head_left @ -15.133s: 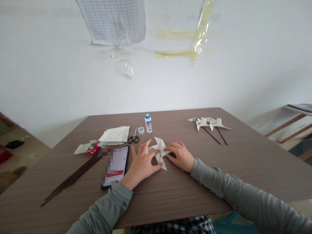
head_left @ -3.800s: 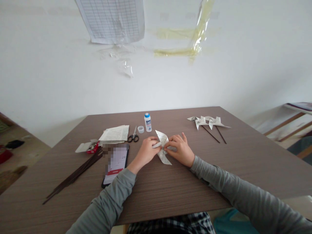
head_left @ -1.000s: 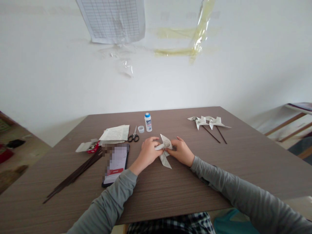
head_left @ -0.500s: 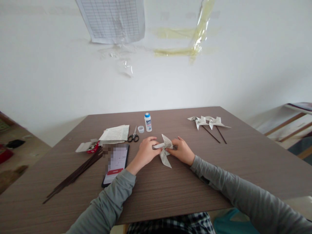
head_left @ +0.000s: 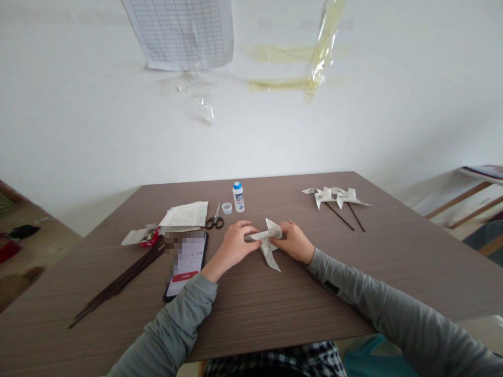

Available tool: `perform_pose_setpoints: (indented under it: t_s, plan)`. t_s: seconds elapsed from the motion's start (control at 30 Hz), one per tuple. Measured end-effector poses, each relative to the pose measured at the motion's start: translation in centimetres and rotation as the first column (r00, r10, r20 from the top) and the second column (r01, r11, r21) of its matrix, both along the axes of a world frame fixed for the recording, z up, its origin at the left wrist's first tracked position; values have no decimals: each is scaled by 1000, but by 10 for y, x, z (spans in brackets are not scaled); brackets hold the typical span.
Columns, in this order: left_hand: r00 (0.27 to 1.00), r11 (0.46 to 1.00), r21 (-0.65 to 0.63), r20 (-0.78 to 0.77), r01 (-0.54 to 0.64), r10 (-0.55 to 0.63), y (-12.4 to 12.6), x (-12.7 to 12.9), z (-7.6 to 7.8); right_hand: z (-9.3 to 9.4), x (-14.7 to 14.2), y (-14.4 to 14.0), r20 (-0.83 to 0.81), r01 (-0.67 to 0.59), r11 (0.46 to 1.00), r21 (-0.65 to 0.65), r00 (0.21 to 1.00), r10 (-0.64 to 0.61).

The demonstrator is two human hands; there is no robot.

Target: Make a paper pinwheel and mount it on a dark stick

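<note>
Between my hands, just above the table, is a paper pinwheel (head_left: 270,252) folded from printed sheet. My left hand (head_left: 238,242) pinches its left blade between thumb and fingers. With thumb and curled fingers, my right hand (head_left: 294,241) grips it near the centre and right side, hiding part of that blade. One blade points up and another hangs down toward me. Beyond my left hand stand a white glue bottle (head_left: 239,198) with a blue cap and a small clear round cup (head_left: 227,208). Black-handled scissors (head_left: 215,221) lie beside them.
Two finished-looking pinwheels (head_left: 332,197) on dark sticks lie at the back right. On the left are stacked printed paper sheets (head_left: 184,215), a small red box (head_left: 149,237), a bundle of dark sticks (head_left: 118,283) and a phone (head_left: 188,269) near my left forearm.
The pinwheel has shifted slightly to the right and tilted, its upper blade now leaning against my right hand. My fingers keep their hold, and the other things stay put.
</note>
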State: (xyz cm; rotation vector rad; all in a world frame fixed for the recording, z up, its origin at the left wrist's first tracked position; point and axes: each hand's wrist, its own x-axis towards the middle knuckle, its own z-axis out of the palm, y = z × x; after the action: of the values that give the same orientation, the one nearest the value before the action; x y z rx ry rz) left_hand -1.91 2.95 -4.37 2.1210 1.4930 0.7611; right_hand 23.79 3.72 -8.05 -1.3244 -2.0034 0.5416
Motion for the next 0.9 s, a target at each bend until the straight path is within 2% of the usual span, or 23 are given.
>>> perform_pose_setpoints:
  t_s: [0.33, 0.6, 0.73, 0.9]
  plan:
    - [999, 999, 3, -6, -34, 34, -2, -7, 4, 6, 3, -1, 17, 12, 998, -66, 1000, -11]
    - [998, 999, -38, -66, -15, 13, -6, -3, 11, 13, 4, -2, -57, -20, 995, -96, 998, 14]
    - [991, 999, -37, -127, -35, 30, -8, -2, 14, 16, 1, -4, 35, 24, 990, -140, 999, -19]
    - [975, 996, -18, -208, -84, 79, -12, 0, 18, 19, 0, -5, 93, 60, 990, -127, 995, -48]
